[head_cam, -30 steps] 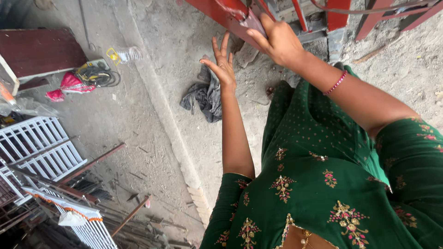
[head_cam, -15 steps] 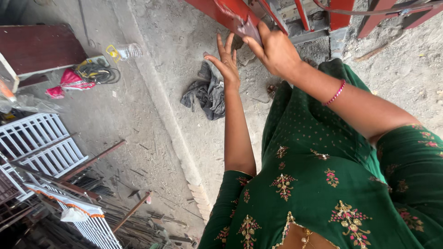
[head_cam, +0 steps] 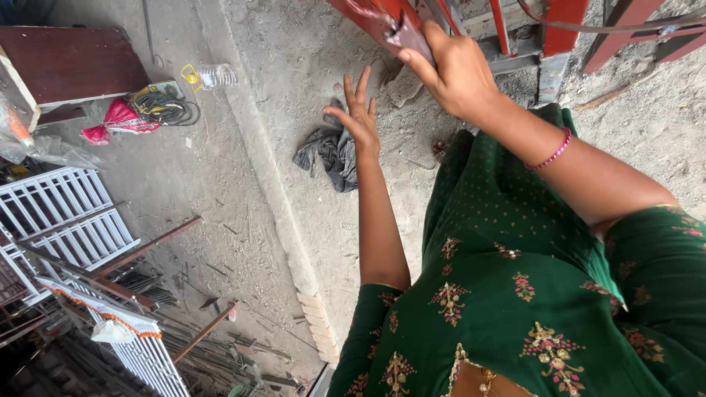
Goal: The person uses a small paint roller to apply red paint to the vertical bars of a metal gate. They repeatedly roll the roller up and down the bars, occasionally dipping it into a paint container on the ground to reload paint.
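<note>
My right hand (head_cam: 454,72) presses a small dark piece of abrasive paper (head_cam: 412,40) against a red-painted metal frame (head_cam: 382,18) at the top of the head view. The fingers are closed on the paper. My left hand (head_cam: 358,117) hangs free below the frame with fingers spread, holding nothing, above a grey rag (head_cam: 329,153) lying on the dusty ground. A pink bangle (head_cam: 553,152) sits on my right wrist. I wear a green embroidered garment.
More red bars (head_cam: 566,22) run along the top right. A white metal grille (head_cam: 62,220) and rusty bars (head_cam: 147,254) lie at left. A dark wooden bench (head_cam: 70,66), coiled cable (head_cam: 165,109), pink cloth (head_cam: 118,121) and plastic bottle (head_cam: 213,75) sit upper left.
My right hand has slid slightly along the red frame with the paper. The left hand stays open below it; the view has shifted a little.
</note>
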Motion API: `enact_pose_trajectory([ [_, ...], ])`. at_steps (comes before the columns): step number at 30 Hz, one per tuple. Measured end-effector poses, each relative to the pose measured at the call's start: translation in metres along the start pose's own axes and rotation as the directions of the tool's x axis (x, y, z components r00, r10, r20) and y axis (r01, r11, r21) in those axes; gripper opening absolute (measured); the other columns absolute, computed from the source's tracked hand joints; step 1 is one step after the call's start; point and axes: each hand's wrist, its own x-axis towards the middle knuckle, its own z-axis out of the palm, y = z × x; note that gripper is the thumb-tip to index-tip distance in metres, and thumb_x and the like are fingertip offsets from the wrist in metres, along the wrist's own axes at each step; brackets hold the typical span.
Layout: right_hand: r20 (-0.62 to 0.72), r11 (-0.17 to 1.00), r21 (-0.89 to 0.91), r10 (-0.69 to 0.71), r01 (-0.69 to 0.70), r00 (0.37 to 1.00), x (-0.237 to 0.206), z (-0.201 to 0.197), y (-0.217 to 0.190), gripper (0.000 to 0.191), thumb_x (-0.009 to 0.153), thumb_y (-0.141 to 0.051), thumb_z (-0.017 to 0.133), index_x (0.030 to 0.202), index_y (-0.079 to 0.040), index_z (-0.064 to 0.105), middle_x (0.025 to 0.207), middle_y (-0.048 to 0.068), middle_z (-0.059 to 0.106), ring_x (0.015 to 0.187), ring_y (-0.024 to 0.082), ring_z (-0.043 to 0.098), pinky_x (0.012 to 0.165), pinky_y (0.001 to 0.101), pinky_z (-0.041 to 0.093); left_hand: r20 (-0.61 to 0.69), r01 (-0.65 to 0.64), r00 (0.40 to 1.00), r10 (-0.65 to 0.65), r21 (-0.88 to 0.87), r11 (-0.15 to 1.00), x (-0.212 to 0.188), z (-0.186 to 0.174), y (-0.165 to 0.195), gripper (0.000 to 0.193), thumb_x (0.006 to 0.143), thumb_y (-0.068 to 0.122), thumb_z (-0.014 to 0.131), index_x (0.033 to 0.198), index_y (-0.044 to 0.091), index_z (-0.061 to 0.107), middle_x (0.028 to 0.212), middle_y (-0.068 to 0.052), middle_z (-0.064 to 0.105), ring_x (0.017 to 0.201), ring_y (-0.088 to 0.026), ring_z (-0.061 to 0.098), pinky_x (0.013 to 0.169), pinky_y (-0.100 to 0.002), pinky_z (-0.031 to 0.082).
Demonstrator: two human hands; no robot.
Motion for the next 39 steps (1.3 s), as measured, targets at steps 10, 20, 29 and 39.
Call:
enact_pose_trajectory([
  [10, 0.077, 0.999, 0.016, 0.033, -0.035, 0.996, 0.007, 0.007, 0.005, 0.05, 0.111, -0.039, 0.061, 0.125, 0.008, 0.055, 0.073, 0.03, 0.061, 0.073, 0.051, 0.064, 0.063, 0.0534, 0.049, -0.014, 0.049, 0.999, -0.049, 0.0, 0.999, -0.002, 0.007, -0.012, 0.123, 0.077, 0.095, -0.003, 0.168, 0.013, 0.005, 0.164, -0.008, 0.041, 0.162, -0.03, 0.012, 0.128, -0.058, 0.005],
  [20, 0.046, 0.996, 0.062, 0.059, -0.061, 0.997, 0.01, 0.011, -0.001, 0.051, 0.11, -0.045, 0.056, 0.114, 0.006, 0.054, 0.075, 0.03, 0.062, 0.072, 0.05, 0.065, 0.062, 0.0531, 0.05, 0.067, 0.054, 0.996, -0.053, -0.016, 0.998, -0.001, 0.03, -0.018, 0.121, 0.077, 0.095, -0.002, 0.169, 0.017, 0.008, 0.167, -0.012, 0.034, 0.162, -0.03, 0.014, 0.128, -0.055, 0.002],
  [29, -0.075, 0.983, 0.178, -0.018, 0.031, 0.997, 0.054, 0.006, -0.018, 0.054, 0.113, -0.045, 0.053, 0.127, 0.008, 0.054, 0.074, 0.028, 0.062, 0.067, 0.045, 0.065, 0.063, 0.0509, 0.05, 0.033, 0.101, 0.994, -0.1, -0.021, 0.995, -0.008, 0.039, -0.014, 0.122, 0.076, 0.096, 0.0, 0.168, 0.016, 0.008, 0.167, -0.017, 0.031, 0.16, -0.031, 0.012, 0.128, -0.054, 0.003],
  [39, 0.023, 0.983, 0.124, 0.134, -0.136, 0.991, 0.035, -0.001, -0.041, 0.053, 0.11, -0.045, 0.056, 0.111, 0.008, 0.054, 0.066, 0.028, 0.059, 0.065, 0.049, 0.062, 0.055, 0.0525, 0.048, -0.097, 0.114, 0.989, -0.115, -0.02, 0.993, -0.001, 0.026, -0.01, 0.122, 0.075, 0.096, 0.001, 0.167, 0.016, -0.003, 0.167, -0.009, 0.034, 0.16, -0.029, 0.01, 0.126, -0.054, 0.004],
])
